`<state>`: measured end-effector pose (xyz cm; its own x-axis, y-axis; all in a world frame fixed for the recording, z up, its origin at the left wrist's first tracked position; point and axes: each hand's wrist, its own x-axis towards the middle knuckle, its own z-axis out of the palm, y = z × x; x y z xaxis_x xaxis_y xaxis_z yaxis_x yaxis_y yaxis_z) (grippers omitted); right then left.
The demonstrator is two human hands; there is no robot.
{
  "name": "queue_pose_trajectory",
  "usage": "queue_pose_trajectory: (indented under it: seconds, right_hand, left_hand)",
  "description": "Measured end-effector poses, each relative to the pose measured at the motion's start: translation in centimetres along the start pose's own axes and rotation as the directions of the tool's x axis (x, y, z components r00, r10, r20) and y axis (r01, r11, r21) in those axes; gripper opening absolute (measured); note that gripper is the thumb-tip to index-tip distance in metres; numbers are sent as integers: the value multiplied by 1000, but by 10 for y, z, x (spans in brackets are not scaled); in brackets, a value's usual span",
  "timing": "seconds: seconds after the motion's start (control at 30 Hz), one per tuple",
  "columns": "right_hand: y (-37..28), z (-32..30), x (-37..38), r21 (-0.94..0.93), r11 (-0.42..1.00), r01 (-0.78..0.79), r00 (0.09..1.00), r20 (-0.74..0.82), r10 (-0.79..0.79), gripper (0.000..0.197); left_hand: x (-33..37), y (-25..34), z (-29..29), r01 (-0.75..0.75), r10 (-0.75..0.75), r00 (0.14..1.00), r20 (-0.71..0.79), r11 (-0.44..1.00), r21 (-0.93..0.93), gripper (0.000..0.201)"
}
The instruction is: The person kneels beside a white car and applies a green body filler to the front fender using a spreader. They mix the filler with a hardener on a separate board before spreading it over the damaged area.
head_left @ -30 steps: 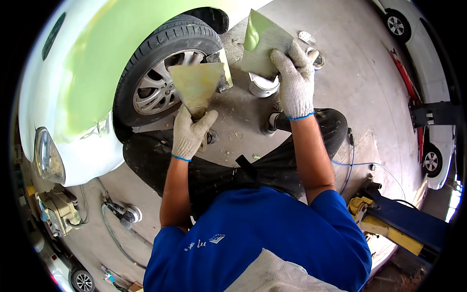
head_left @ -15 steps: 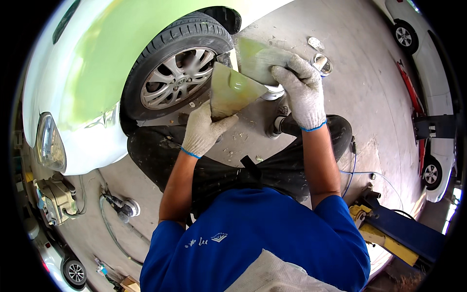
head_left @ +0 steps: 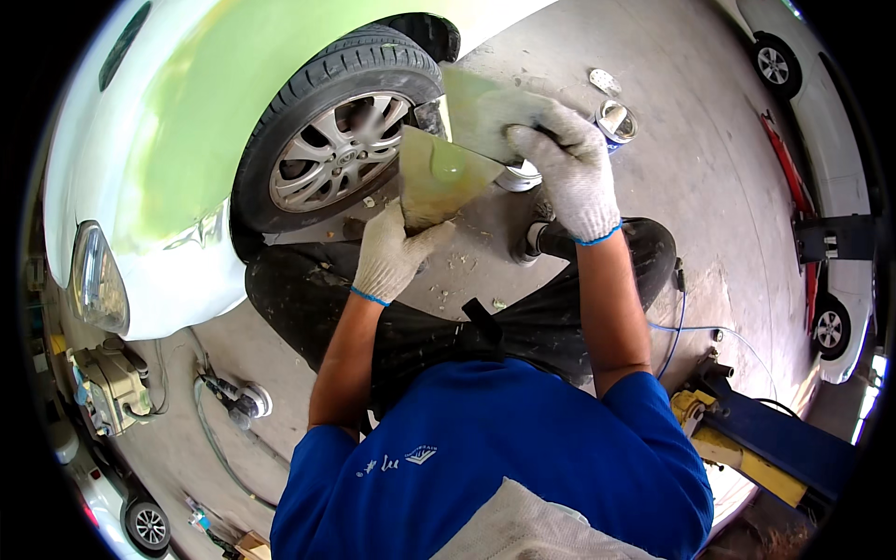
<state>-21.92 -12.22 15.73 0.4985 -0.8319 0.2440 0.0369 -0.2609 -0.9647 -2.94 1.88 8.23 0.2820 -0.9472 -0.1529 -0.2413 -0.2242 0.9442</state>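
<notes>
White knit gloves with blue cuffs cover both hands. My left hand [head_left: 399, 247] is closed on a roughly triangular putty spreader [head_left: 431, 191], its face smeared yellow-green with a glossy dab of filler [head_left: 448, 170]. Gripped in my right hand [head_left: 574, 173] is a second, wider putty spreader [head_left: 478, 110], with a pale green film over its blade. The two blades lie edge to edge in front of the wheel; whether they touch, I cannot tell. Left of them stands the car's white fender [head_left: 201, 266], coated with broad green patches.
The car's wheel [head_left: 345, 154] is close beyond my left hand. An open can [head_left: 616, 121] stands right of my right hand, and a white container [head_left: 519, 175] is partly hidden beneath it. A round sander [head_left: 245, 399] with a hose lies at lower left. A blue-yellow lift arm [head_left: 756, 457] extends at lower right.
My right hand and its spreader have shifted slightly left. The left spreader has tilted a little, and its dab of filler looks flatter. Both grips are unchanged.
</notes>
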Motion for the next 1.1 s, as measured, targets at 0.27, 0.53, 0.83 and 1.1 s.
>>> queue_pose_trajectory:
  seconds: [0.27, 0.53, 0.83, 1.1]
  right_hand:
    - [22, -11, 4, -236, 972, -5, 999, 32, 13, 26]
    - [20, -10, 6, 12, 981, -194, 977, -84, 195, 19]
    - [25, -9, 8, 185, 977, -102, 977, -167, 134, 22]
    - [21, 1, 11, 612, 790, 35, 950, -266, 164, 29]
  left_hand:
    - [4, 32, -33, -45, 23, 980, -195, 993, -107, 28]
    - [0, 23, -24, -199, 222, 955, -195, 972, 128, 30]
    - [3, 21, -21, -234, 265, 944, -197, 958, 167, 31]
    - [1, 24, -13, -172, 189, 974, -124, 975, 137, 31]
